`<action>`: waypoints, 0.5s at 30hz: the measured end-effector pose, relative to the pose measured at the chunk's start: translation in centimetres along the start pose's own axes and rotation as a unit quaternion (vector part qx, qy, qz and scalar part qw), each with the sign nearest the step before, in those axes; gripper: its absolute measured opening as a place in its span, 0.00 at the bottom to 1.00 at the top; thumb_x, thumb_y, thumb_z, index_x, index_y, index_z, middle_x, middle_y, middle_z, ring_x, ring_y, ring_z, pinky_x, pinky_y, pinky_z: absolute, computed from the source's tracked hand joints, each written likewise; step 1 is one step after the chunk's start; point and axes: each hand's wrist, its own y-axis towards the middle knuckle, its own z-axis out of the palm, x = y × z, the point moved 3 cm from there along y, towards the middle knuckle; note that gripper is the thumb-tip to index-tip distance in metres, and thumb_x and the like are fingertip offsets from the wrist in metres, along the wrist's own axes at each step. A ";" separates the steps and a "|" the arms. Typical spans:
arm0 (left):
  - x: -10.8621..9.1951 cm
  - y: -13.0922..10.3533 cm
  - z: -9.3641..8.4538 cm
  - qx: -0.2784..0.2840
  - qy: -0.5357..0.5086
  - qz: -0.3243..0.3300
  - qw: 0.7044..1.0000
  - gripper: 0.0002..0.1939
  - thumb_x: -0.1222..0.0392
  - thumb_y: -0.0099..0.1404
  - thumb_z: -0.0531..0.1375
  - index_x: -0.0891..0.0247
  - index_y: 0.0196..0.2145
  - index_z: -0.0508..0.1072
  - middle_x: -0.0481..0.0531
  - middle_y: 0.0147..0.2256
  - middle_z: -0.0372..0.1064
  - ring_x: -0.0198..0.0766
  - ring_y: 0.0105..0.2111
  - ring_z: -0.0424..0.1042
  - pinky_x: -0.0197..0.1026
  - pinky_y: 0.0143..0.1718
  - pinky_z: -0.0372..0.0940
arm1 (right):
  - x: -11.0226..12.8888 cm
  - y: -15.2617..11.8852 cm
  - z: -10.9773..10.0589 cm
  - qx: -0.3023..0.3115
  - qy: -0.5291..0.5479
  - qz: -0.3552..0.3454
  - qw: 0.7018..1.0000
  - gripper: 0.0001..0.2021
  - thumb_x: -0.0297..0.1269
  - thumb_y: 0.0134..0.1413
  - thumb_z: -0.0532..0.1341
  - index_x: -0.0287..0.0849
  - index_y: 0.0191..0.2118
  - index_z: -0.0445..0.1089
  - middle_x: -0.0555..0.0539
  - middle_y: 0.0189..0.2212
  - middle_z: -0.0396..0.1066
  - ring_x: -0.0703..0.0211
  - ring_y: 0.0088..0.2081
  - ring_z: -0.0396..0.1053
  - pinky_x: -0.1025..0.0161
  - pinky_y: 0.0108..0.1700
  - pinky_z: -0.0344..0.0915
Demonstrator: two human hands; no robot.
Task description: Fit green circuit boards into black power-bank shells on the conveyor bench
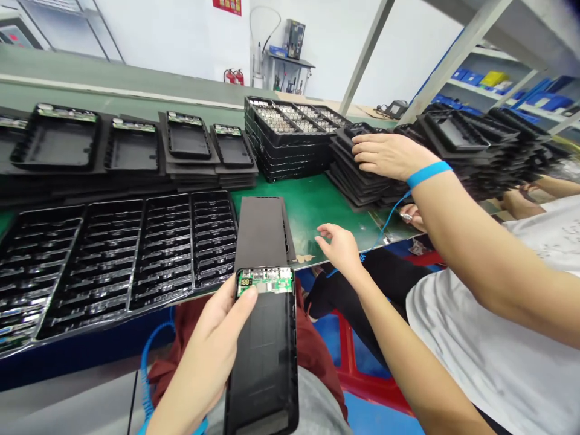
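My left hand (222,320) grips a black power bank case (265,356), its thumb on the green circuit board (272,281) at the top end. A small two-digit display sits at the board's left corner. The case is hollow below the board and tilts towards me. To its right, my right hand (342,249) hovers by the bench edge, fingers slightly curled and apart, with nothing visible in it. Just beyond the case, a flat dark grey sheet (259,229) lies on top of another black case on the green bench (308,211).
A black compartment tray (138,241) fills the left front. Behind it stand cases with boards (131,145) on dark sheets. Stacked trays of small metal parts (290,139) stand mid-bench. At right, a co-worker's hand (385,154) reaches over stacked cases (357,175); their other hand holds a small metal part.
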 end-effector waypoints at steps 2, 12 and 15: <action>-0.1 0.0 -0.1 -0.013 -0.003 -0.010 1.000 0.22 0.55 0.59 0.60 0.55 0.52 0.66 0.46 0.53 0.68 0.41 0.55 0.63 0.38 0.56 0.56 | 1.1 -0.6 -0.6 -0.023 0.027 -0.016 0.999 0.05 0.31 0.51 0.59 0.39 0.35 0.70 0.51 0.23 0.68 0.61 0.28 0.66 0.60 0.37 0.64; -0.4 -0.8 -0.1 -0.067 -0.019 -0.036 0.997 0.25 0.59 0.55 0.63 0.51 0.52 0.67 0.44 0.44 0.75 0.44 0.47 0.71 0.39 0.46 0.67 | 11.1 -8.6 -4.6 -0.077 0.205 -0.211 0.952 0.06 0.28 0.48 0.64 0.38 0.35 0.71 0.45 0.34 0.70 0.59 0.38 0.68 0.61 0.41 0.67; -0.6 -1.0 0.5 -0.061 -0.040 -0.019 0.997 0.27 0.60 0.56 0.63 0.50 0.54 0.65 0.43 0.45 0.74 0.44 0.47 0.70 0.39 0.48 0.66 | 11.6 -9.3 -4.2 -0.099 0.162 -0.236 0.953 0.07 0.27 0.48 0.64 0.37 0.35 0.72 0.43 0.34 0.70 0.57 0.38 0.69 0.59 0.41 0.68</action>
